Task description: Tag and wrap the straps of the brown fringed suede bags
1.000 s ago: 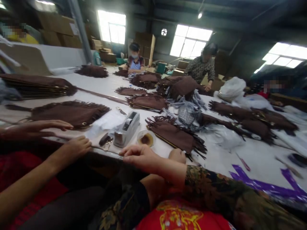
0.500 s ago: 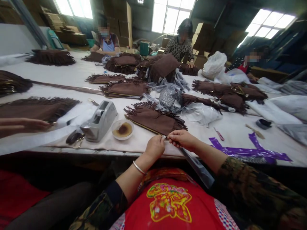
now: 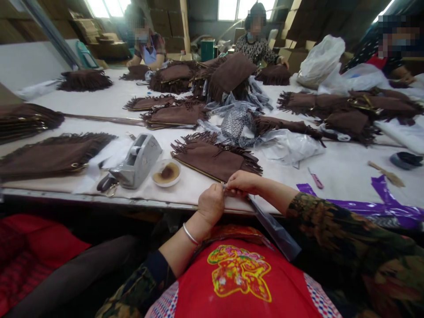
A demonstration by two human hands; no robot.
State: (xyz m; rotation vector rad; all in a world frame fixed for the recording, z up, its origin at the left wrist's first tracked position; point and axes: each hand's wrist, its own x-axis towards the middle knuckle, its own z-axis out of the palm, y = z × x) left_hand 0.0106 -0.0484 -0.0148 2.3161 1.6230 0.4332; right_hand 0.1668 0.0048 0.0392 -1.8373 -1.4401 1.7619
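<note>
"Bag (image 3: 208, 160): where is it lying?"

"It is lying on the desk (image 3: 183, 192), its zipped edge facing both hands."

"What are the fingers doing?"

"Left hand (image 3: 211, 203): fingers are clamping a small piece (image 3: 224, 187), too small to identify. Right hand (image 3: 243, 182): fingers are pressing together beside it."

"Adjacent items?"

"A dish (image 3: 166, 173) is sitting left of the bag; a plastic strip (image 3: 276, 229) is hanging below the right hand."

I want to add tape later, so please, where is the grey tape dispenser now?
In the head view, the dispenser stands left of the hands, immediately left of the white dish.
</note>
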